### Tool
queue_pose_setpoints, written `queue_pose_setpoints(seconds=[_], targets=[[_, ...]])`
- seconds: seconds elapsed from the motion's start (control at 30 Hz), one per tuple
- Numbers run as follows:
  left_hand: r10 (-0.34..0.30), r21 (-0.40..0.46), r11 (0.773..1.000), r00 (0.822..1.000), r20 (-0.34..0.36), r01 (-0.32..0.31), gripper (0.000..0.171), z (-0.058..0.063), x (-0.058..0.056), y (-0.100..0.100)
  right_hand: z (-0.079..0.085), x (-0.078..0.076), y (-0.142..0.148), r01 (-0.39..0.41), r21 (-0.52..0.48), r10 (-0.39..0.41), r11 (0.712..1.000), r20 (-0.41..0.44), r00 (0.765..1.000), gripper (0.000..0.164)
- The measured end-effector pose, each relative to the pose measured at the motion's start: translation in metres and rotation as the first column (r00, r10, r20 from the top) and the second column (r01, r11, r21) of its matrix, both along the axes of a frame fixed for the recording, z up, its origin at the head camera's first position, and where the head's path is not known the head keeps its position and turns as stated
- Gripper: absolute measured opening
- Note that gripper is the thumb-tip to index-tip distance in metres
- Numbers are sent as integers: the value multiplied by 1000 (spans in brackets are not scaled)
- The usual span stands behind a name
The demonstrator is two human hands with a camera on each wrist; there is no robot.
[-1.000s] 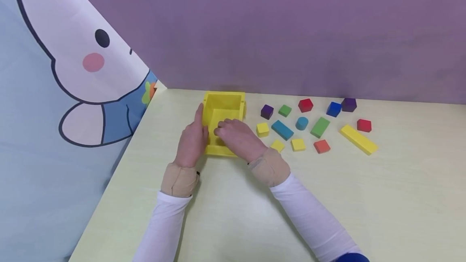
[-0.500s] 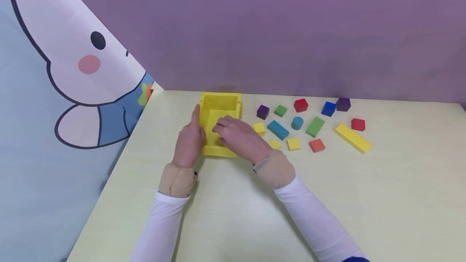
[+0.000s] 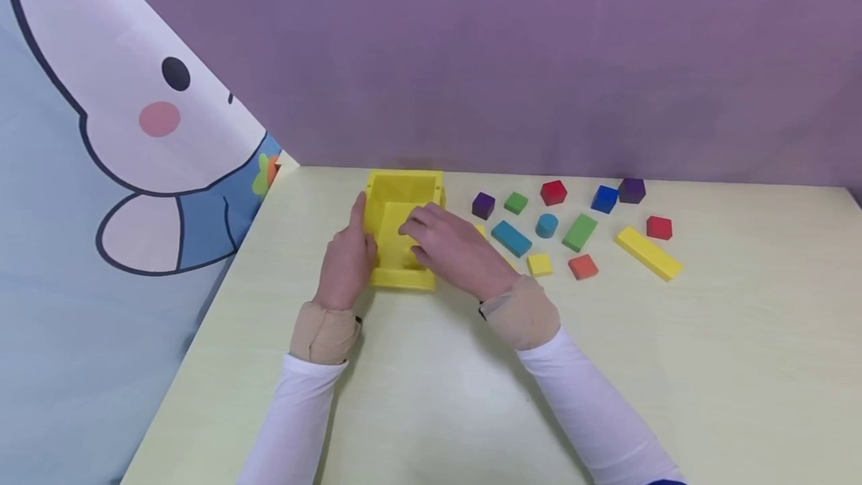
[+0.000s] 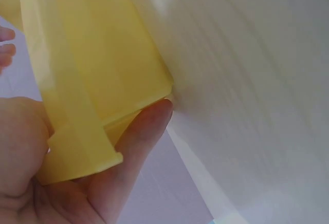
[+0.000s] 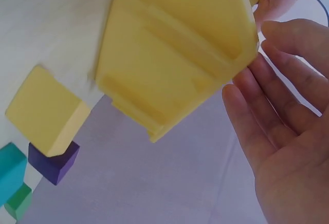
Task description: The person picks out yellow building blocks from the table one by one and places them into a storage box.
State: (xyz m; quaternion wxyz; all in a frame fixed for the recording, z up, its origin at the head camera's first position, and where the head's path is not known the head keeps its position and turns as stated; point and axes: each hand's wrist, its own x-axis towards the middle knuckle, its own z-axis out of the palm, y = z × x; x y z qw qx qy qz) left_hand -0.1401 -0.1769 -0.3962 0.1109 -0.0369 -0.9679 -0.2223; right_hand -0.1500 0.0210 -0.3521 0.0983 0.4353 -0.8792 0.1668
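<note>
A yellow plastic box [image 3: 402, 278] stands with its opening upward near the back of the table. My left hand [image 3: 346, 268] holds its left wall. The left wrist view shows the thumb and a finger on either side of the box's yellow wall [image 4: 108, 54]. Over the box's right part is my right hand [image 3: 458, 249], its fingers loosely bent with nothing between them. In the right wrist view those fingertips come close to the box rim, and the palm is bare. The right hand partly covers the two yellow blocks nearest the box.
Several coloured blocks lie right of the box, among them a purple cube [image 3: 483, 205], a teal block [image 3: 511, 239], a blue cylinder [image 3: 547, 225], a green block [image 3: 580, 232] and a long yellow block [image 3: 649, 253]. A purple wall [image 3: 539, 58] rises behind the table.
My right hand has shifted slightly back and right relative to the box, its fingers spreading a little. The left hand keeps its hold. The whole head view has drifted slightly.
</note>
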Motion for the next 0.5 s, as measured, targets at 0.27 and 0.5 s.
queue_pose_setpoints(seconds=[0.27,0.5], targets=[[1,-3,1000,1000,-10,-1,63,-2,-1,0,-1,-1,14,50,-4,-50,999,18,999,32],[14,0,1000,1000,6,-14,64,-2,-1,0,-2,-3,29,77,-42,-75,996,34,997,32]])
